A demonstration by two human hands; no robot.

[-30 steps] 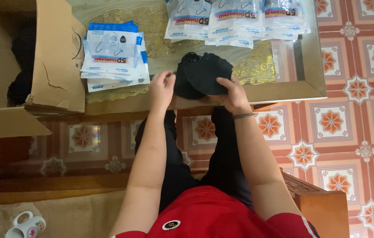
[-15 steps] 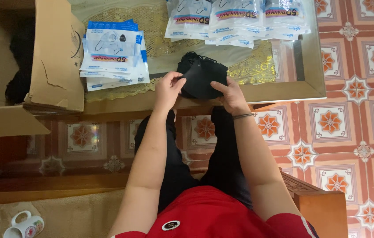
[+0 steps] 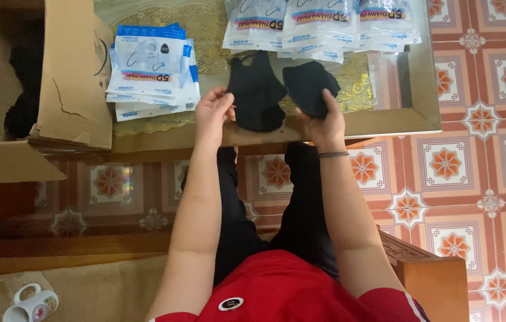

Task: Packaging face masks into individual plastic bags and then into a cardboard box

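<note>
left hand pinches one black face mask | right hand grips a second black mask | both above the desk near edge, below the packet row | risk: light pinch, mask could drop to the tiled floor

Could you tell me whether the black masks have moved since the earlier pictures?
Yes. The black masks, bunched together earlier, are now separated between left hand and right hand, above the table edge.

Left hand: holds 1 mask over the table edge.
Right hand: holds a 2nd mask, just right of the 1st.
Packet stack: on the table, left of the hands.
Packet row: beyond the masks.
Carton: left of the stack.
Mug: near left.
</note>
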